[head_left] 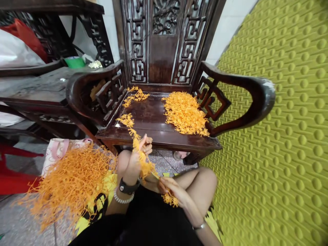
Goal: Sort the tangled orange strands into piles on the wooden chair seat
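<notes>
My left hand (pixel 139 150) is raised in front of a dark carved wooden chair (pixel 153 119), its fingers pinched on a string of orange plastic pieces (pixel 133 133) that trails up onto the seat. Lower down over my lap, my right hand (pixel 171 189) is closed on a small bunch of the same orange pieces (pixel 171 200). The strand runs between both hands. A heap of sorted orange pieces (pixel 185 114) lies on the right of the seat, and a thinner scatter (pixel 134 95) lies at the back left.
A large tangled mass of orange strands (pixel 71 181) spills from a pink-handled bag (pixel 57 150) at my left. A dark wooden table (pixel 33 89) with a green container (pixel 74 62) stands left of the chair. A yellow-green studded mat (pixel 276 136) fills the right side.
</notes>
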